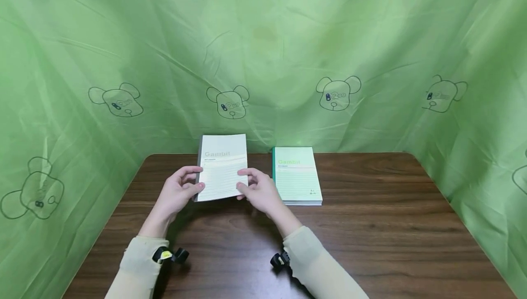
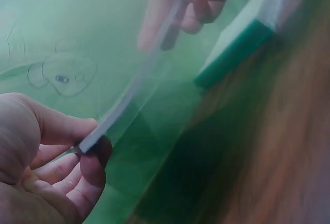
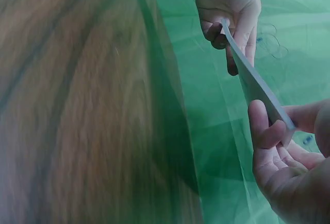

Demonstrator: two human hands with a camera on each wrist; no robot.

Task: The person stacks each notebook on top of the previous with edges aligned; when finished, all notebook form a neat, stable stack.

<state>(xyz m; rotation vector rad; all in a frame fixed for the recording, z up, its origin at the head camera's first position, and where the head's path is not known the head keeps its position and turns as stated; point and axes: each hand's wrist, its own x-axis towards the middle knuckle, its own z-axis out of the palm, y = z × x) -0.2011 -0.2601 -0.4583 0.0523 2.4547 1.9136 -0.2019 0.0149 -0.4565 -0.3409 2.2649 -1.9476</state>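
A notebook [image 1: 222, 171] with a white lined cover and a grey spine is held up above the back of the table, lettered "Gambit". The left hand [image 1: 178, 188] pinches its spine side; the right hand [image 1: 259, 189] pinches its opposite edge. Seen edge-on in the left wrist view, the notebook [image 2: 131, 87] is thin and slightly bent, with the left hand [image 2: 46, 167] gripping its near end. In the right wrist view the right hand [image 3: 294, 157] has its thumb and fingers on either side of the notebook [image 3: 258, 85]. Beside it lies a stack of green-spined notebooks [image 1: 296, 175].
The brown wooden table [image 1: 370, 226] has its back edge close behind the stack. A green cloth [image 1: 263, 52] printed with bear-head outlines hangs behind and along both sides. Black wrist cameras [image 1: 180, 256] sit at the cream sleeves [image 1: 325, 262].
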